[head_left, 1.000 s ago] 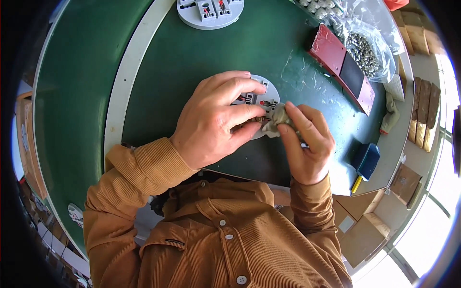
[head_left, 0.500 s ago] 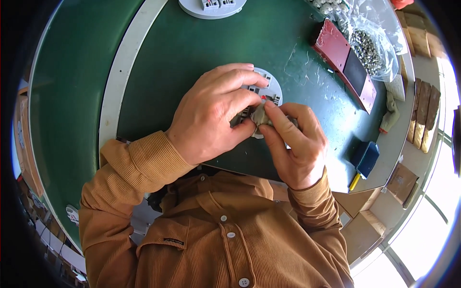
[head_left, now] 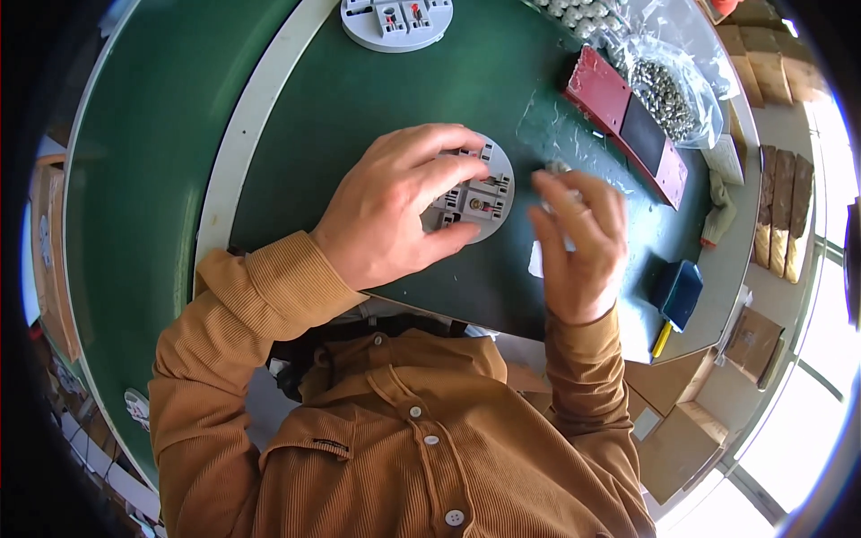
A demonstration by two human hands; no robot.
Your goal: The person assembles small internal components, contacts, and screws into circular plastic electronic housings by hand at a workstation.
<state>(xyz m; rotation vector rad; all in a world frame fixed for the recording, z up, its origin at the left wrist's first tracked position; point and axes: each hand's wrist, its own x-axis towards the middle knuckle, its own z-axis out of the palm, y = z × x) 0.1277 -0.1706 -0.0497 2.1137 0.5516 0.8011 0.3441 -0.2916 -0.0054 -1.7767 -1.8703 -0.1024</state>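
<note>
A round grey plate with small grey and black fittings and red bits lies on the green table. My left hand grips its left side, fingers arched over the top and thumb by the near edge; the palm hides that side. Just right of the plate, clear of it, is my right hand, slightly blurred with its fingers curled. A pale greyish piece shows past its fingertips, too smeared to name. Partly under this hand is a white scrap.
Another round grey plate lies at the far side. To the right are a red-and-black block, a clear bag of small metal parts, a glove and a dark blue brush-like tool with a yellow handle.
My right hand has pulled back to the right from the plate, taking the pale crumpled piece off it and uncovering a round metal part. My left hand stays on the plate.
</note>
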